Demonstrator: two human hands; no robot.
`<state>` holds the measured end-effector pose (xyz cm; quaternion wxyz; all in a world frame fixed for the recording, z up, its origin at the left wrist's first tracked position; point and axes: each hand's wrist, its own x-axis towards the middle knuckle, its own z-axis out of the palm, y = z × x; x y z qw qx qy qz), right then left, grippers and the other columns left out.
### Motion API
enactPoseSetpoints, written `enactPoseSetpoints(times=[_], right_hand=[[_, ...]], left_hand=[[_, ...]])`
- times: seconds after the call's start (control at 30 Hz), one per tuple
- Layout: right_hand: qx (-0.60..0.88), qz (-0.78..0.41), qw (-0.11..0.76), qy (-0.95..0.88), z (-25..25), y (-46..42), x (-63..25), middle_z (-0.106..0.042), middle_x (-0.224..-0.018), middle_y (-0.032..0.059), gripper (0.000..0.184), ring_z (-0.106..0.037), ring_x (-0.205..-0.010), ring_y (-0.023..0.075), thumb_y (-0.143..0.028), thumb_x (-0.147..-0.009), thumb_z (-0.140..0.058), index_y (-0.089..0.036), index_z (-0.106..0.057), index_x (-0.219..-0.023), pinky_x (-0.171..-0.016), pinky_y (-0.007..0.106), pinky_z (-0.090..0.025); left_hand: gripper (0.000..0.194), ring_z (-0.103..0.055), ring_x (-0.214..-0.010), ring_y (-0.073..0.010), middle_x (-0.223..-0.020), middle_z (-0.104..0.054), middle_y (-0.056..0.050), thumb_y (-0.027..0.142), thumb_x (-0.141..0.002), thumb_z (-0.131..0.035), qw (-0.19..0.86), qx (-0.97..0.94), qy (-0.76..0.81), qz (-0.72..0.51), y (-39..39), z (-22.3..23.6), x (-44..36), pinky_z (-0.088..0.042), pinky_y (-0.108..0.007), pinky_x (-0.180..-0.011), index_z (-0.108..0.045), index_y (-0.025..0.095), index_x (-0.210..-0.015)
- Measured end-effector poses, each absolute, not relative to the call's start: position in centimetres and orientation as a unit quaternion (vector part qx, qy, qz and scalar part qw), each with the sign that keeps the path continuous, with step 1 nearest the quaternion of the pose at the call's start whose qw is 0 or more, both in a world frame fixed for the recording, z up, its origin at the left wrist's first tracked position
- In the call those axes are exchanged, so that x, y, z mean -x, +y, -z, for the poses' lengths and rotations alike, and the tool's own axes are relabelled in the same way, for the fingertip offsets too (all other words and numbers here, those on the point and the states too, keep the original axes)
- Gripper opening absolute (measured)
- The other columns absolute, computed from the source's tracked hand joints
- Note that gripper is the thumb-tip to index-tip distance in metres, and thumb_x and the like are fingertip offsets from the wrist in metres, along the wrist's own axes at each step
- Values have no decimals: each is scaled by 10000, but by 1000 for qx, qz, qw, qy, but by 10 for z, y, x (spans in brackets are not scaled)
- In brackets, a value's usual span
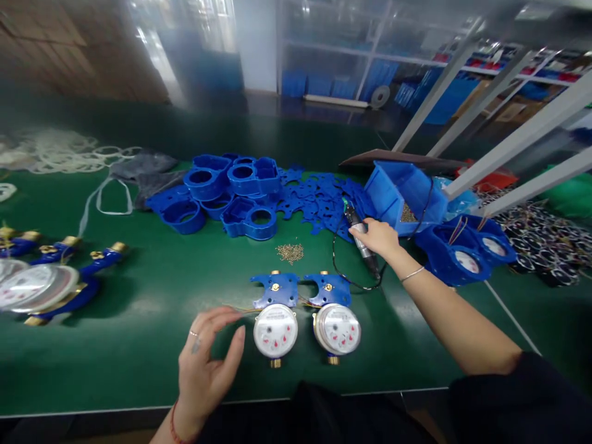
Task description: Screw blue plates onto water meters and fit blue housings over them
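My right hand [380, 239] is wrapped round an electric screwdriver [364, 248], which lies slanted with its tip towards the blue plates. My left hand [209, 351] is open, thumb and fingers apart, just left of a water meter [275, 331]. Its fingertips are close to thin wires [247, 310] at that meter; I cannot tell whether they touch. A second water meter [340, 328] stands to the right. Behind the meters lie a left blue plate [283, 291] and a right blue plate [337, 292], each with a brass-coloured part on it.
Small screws [290, 253] lie heaped on the green table [152, 357]. Behind are blue housings [252, 216], loose blue plates [319, 194] and a blue bin [393, 200]. More meters [41, 287] stand left. Housings with meters [465, 253] and grey metal posts [522, 139] are at right.
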<state>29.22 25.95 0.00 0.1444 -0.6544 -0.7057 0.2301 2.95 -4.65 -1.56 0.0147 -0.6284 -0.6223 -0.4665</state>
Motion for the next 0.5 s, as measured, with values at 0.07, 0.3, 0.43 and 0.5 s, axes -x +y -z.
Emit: enactPoseSetpoints(times=[0.07, 0.3, 0.43, 0.5], right_hand=[[626, -200, 170, -734, -14, 240, -296, -669, -953, 178, 373, -579, -1067, 350, -349, -827, -632, -88, -619, -1093, -963, 546, -387], [354, -194, 208, -891, -43, 94, -293, -610, -1193, 120, 628, -571, -1091, 278, -526, -711, -685, -190, -564, -1227, -946, 453, -467], [353, -138, 135, -915, -24, 52, -285, -506, -1326, 178, 771, -467, -1205, 364, -473, -639, -772, -171, -520, -1302, -1003, 550, -395], [368, -160, 116, -909, -14, 49, -286, -533, -1292, 178, 747, -495, -1181, 345, -430, -686, -756, -154, -491, -1328, -988, 517, -427]], left_hand=[[171, -592, -882, -188, -945, -605, -63, 128, -856, -567, 14, 654, -619, 435, -58, 17, -31, -485, -326, -799, -562, 164, -1023], [444, -552, -1014, -276, -1130, -556, -135, 332, -832, -636, -8, 688, -610, 393, -59, 15, -47, -498, -434, -838, -496, 156, -1216], [443, -523, -1094, -279, -1206, -549, -100, 343, -869, -606, -22, 711, -583, 392, -39, -7, -35, -440, -464, -938, -485, 242, -1284], [436, -515, -1116, -275, -1226, -545, -91, 355, -880, -590, -27, 716, -581, 386, -34, -16, -31, -431, -463, -957, -481, 257, -1291]])
